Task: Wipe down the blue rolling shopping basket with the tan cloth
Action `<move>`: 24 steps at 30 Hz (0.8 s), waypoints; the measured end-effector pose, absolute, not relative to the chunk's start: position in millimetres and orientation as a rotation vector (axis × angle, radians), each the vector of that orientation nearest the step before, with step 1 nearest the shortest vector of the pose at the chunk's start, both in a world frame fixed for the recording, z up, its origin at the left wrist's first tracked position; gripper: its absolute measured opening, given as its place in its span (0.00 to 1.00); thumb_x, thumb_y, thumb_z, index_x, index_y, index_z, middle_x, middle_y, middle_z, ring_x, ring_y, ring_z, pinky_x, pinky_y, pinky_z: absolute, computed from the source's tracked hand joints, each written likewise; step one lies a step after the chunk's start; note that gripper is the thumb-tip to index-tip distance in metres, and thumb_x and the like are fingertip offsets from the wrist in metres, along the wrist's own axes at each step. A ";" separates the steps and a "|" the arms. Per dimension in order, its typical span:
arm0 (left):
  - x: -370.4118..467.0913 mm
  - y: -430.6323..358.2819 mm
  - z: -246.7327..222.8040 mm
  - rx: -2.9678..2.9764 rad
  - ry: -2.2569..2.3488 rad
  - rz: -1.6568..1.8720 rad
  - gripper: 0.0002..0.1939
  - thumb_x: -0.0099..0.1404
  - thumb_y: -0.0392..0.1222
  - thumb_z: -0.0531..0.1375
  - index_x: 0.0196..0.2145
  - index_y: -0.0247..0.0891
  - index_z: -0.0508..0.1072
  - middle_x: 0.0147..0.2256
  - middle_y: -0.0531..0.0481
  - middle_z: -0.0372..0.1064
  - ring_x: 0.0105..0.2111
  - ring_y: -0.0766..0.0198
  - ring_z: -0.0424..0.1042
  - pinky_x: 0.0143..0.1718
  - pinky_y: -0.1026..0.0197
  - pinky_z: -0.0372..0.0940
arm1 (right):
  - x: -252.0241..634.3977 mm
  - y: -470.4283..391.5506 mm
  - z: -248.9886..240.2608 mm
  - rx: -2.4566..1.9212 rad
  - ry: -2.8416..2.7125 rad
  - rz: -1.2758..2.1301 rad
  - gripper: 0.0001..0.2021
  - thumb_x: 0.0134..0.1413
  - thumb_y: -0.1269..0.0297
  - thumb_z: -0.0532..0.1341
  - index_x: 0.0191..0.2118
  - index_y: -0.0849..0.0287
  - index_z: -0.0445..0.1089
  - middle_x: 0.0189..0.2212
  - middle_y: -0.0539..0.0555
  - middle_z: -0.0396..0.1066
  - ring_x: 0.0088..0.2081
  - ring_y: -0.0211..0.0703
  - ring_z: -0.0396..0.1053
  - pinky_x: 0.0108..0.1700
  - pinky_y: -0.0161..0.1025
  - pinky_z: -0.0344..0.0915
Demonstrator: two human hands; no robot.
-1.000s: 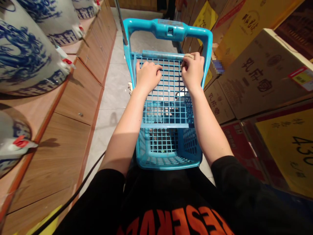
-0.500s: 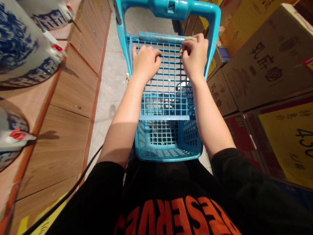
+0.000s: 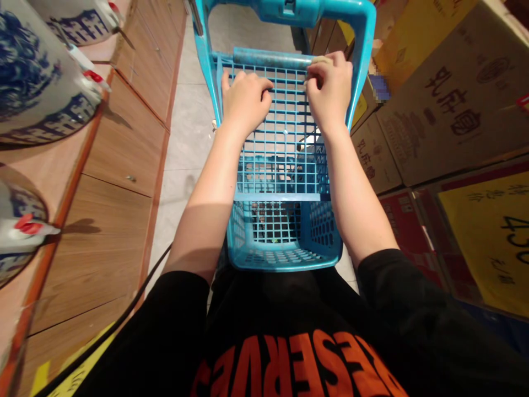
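Note:
A blue plastic shopping cart [image 3: 289, 196] stands directly before me, with an upright mesh panel above its lower basket. My left hand [image 3: 247, 102] rests against the upper left of the mesh; its little finger is spread apart and the other fingertips are bent out of sight. At the panel's top right, my right hand [image 3: 332, 91] is closed on a beige cloth [image 3: 322, 60], which lies against the horizontal bar [image 3: 270, 57]. Most of the cloth is hidden under the fingers. The cart's thick handle [image 3: 289, 12] arches beyond both hands.
Blue-and-white ceramic jars [image 3: 37, 82] with red-handled taps stand on a wooden counter [image 3: 111, 187] at my left. Stacked cardboard boxes [image 3: 450, 105] line the right, with a yellow price sign [image 3: 491, 237]. A dark cord [image 3: 136, 300] runs at lower left. Tiled floor [image 3: 182, 116] shows alongside the cart.
My right hand has shifted slightly upward with the cloth along the bar's right end. My left hand stays almost in place; the view has moved a little.

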State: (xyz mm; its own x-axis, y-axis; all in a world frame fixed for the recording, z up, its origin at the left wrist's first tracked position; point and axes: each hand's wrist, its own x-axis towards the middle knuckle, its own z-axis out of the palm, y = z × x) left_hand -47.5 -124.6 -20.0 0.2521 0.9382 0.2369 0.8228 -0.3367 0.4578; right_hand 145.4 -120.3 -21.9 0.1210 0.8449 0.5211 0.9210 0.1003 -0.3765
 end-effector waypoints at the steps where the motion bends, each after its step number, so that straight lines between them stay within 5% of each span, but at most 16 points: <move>1: -47.6 -124.9 -19.6 2.269 1.636 0.697 0.29 0.61 0.58 0.44 0.54 0.65 0.76 0.56 0.62 0.75 0.66 0.43 0.60 0.76 0.43 0.33 | 137.3 -121.4 -22.6 -1.709 -1.788 -0.132 0.14 0.62 0.62 0.54 0.41 0.40 0.76 0.55 0.51 0.73 0.60 0.59 0.63 0.63 0.59 0.65; 7: -47.6 -124.7 -20.3 2.220 1.580 0.712 0.29 0.64 0.58 0.47 0.57 0.62 0.75 0.58 0.62 0.73 0.67 0.42 0.56 0.76 0.41 0.28 | 128.4 -120.8 -21.4 -1.546 -1.951 -0.025 0.15 0.59 0.58 0.55 0.39 0.26 0.76 0.52 0.42 0.76 0.60 0.62 0.62 0.61 0.64 0.66; 12: -47.0 -124.0 -21.8 2.359 1.685 0.633 0.28 0.68 0.49 0.43 0.57 0.55 0.75 0.58 0.59 0.74 0.62 0.48 0.61 0.74 0.40 0.38 | 165.6 -114.3 -23.3 -1.677 -1.671 -0.121 0.14 0.64 0.60 0.53 0.39 0.38 0.76 0.53 0.49 0.75 0.58 0.58 0.65 0.64 0.61 0.62; 18: -48.3 -122.5 -24.5 2.284 1.621 0.726 0.25 0.68 0.50 0.46 0.55 0.56 0.76 0.56 0.58 0.76 0.64 0.46 0.59 0.74 0.40 0.34 | 128.2 -121.8 -26.7 -1.617 -1.887 -0.098 0.13 0.64 0.63 0.54 0.41 0.43 0.77 0.54 0.54 0.73 0.59 0.60 0.62 0.59 0.58 0.66; 24: -48.4 -119.7 -30.2 2.254 1.570 0.839 0.21 0.69 0.49 0.50 0.53 0.55 0.77 0.51 0.52 0.78 0.65 0.46 0.60 0.73 0.39 0.43 | 141.5 -106.0 -35.1 -1.463 -1.916 -0.036 0.11 0.68 0.61 0.54 0.41 0.49 0.75 0.51 0.56 0.73 0.56 0.56 0.61 0.56 0.53 0.62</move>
State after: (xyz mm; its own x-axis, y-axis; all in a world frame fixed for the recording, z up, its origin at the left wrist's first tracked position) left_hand -48.4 -119.7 -30.2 0.2455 0.9202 0.3049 0.7647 -0.3771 0.5225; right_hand 141.5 -106.0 -35.1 -0.1028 0.8315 0.5460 0.8511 0.3576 -0.3843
